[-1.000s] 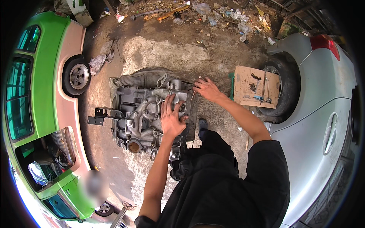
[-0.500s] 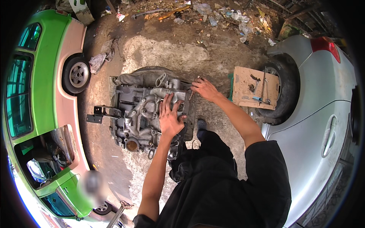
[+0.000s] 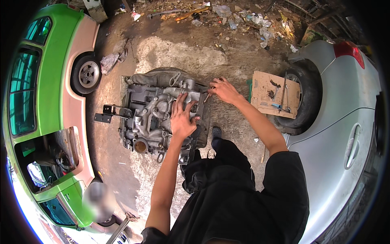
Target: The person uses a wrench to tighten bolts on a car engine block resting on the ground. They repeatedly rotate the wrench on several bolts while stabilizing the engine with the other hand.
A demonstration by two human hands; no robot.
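A grey metal engine (image 3: 152, 118) lies on the ground in front of me, with cast manifold pipes across its top. My left hand (image 3: 183, 118) rests on the right part of those castings, fingers spread and holding nothing. At the engine's right edge is my right hand (image 3: 223, 91), its fingers bent and drawn together. A thin reddish-brown piece (image 3: 207, 97) shows just under the fingertips, against the engine's side; its kind and what the fingers pinch are too small to make out. A black bracket (image 3: 109, 114) sticks out from the engine's left side.
A cardboard sheet (image 3: 264, 103) with tools and small dark parts lies at right, by a wheel (image 3: 307, 97) of a silver car (image 3: 341, 122). A green and pink van (image 3: 53, 101) stands at left. Litter (image 3: 260, 20) covers the far ground. My shoe (image 3: 217, 132) is near the engine.
The whole view has shifted slightly. My left hand stays on the castings. My right hand remains at the engine's right edge, with its fingers a little changed in pose.
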